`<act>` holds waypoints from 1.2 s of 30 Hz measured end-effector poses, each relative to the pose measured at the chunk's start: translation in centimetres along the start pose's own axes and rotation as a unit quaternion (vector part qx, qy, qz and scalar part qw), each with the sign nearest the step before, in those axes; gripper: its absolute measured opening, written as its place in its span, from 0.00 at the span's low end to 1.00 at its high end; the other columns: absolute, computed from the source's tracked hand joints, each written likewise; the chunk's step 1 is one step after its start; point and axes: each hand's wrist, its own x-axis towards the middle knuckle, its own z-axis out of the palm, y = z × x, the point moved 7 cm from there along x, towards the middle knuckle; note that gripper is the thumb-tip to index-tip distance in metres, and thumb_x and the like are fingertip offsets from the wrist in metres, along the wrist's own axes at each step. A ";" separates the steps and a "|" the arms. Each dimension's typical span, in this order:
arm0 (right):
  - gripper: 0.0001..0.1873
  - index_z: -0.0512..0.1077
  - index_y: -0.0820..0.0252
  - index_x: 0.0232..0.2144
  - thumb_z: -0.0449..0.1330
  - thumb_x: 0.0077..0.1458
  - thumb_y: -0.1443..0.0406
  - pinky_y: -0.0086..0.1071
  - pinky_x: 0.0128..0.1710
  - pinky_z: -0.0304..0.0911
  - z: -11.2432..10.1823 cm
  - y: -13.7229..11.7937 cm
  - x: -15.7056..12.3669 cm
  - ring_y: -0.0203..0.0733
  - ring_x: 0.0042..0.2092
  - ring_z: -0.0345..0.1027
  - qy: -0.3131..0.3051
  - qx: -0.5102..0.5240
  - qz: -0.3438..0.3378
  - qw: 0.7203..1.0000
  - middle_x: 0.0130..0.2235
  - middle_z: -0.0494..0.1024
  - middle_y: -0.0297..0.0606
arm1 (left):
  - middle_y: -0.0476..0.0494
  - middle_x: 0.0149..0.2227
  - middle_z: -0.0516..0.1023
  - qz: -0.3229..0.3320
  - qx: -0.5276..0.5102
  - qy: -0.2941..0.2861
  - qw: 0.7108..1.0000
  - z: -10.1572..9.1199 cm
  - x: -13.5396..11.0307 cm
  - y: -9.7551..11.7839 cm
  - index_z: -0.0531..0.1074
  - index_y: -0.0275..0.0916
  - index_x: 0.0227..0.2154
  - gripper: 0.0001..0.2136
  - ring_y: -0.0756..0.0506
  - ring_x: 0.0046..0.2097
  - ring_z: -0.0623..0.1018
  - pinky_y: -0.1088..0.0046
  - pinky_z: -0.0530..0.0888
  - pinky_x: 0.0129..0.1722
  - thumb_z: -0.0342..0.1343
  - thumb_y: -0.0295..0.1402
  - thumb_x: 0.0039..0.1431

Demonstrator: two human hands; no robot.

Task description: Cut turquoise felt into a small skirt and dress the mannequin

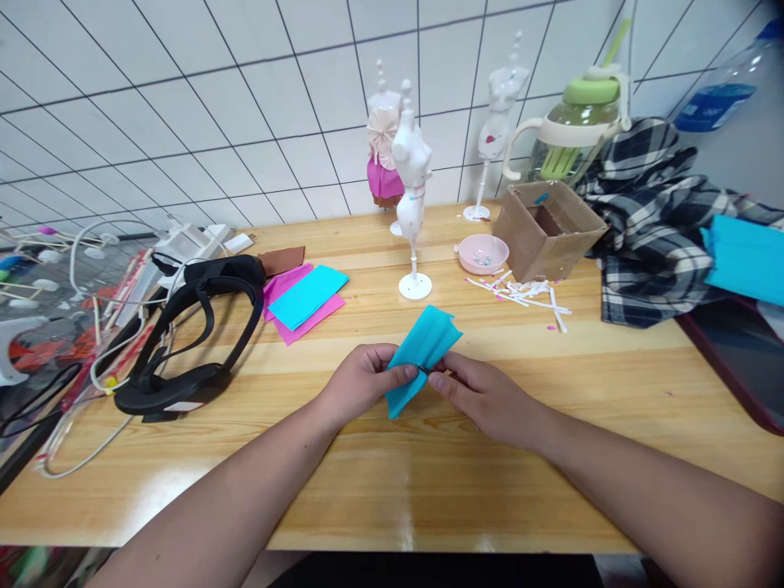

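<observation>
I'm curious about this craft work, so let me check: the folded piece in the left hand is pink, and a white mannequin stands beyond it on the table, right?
Not quite: the head view shows the folded piece in the left hand is bright blue. A white mannequin does stand beyond it on the table.

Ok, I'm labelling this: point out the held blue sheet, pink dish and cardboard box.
Held blue sheet [424,348], head view: middle.
Pink dish [480,243], head view: inner back wall.
Cardboard box [524,237], head view: left side.
</observation>
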 end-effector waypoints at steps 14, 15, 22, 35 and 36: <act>0.16 0.69 0.57 0.43 0.49 0.65 0.54 0.36 0.44 0.62 0.2 0.0 0.1 0.44 0.44 0.69 -0.004 0.002 -0.006 1.000 0.40 0.77 0.37 | 0.46 0.31 0.79 0.004 0.014 -0.010 1.000 0.1 0.1 -0.2 0.79 0.34 0.33 0.16 0.45 0.34 0.76 0.71 0.70 0.35 0.66 0.44 0.50; 0.16 0.69 0.57 0.43 0.49 0.65 0.54 0.36 0.44 0.62 0.2 0.0 0.1 0.44 0.43 0.69 -0.002 0.000 -0.005 1.000 0.40 0.77 0.37 | 0.46 0.30 0.79 0.005 0.013 -0.009 1.000 0.1 0.0 -0.2 0.79 0.34 0.33 0.16 0.46 0.34 0.75 0.72 0.70 0.35 0.66 0.44 0.50; 0.16 0.69 0.57 0.43 0.49 0.65 0.54 0.35 0.42 0.62 -0.1 0.0 0.2 0.43 0.41 0.68 0.009 -0.012 -0.002 1.000 0.40 0.76 0.37 | 0.44 0.32 0.81 0.011 -0.017 -0.003 1.000 0.1 -0.1 0.2 0.80 0.35 0.33 0.17 0.47 0.33 0.75 0.72 0.71 0.35 0.64 0.46 0.52; 0.17 0.69 0.58 0.43 0.49 0.64 0.54 0.36 0.43 0.61 0.1 -0.1 0.1 0.43 0.42 0.68 -0.007 0.010 0.000 1.000 0.41 0.76 0.38 | 0.46 0.29 0.81 0.012 -0.024 -0.014 1.000 0.1 0.1 0.2 0.82 0.37 0.33 0.14 0.49 0.31 0.75 0.75 0.70 0.32 0.65 0.44 0.52; 0.17 0.69 0.58 0.43 0.49 0.64 0.54 0.36 0.43 0.61 0.1 -0.1 0.1 0.43 0.42 0.67 -0.006 0.011 0.001 1.000 0.41 0.75 0.38 | 0.46 0.30 0.81 0.012 -0.025 -0.014 1.000 0.1 0.1 0.2 0.82 0.37 0.33 0.14 0.49 0.31 0.75 0.75 0.69 0.32 0.65 0.44 0.52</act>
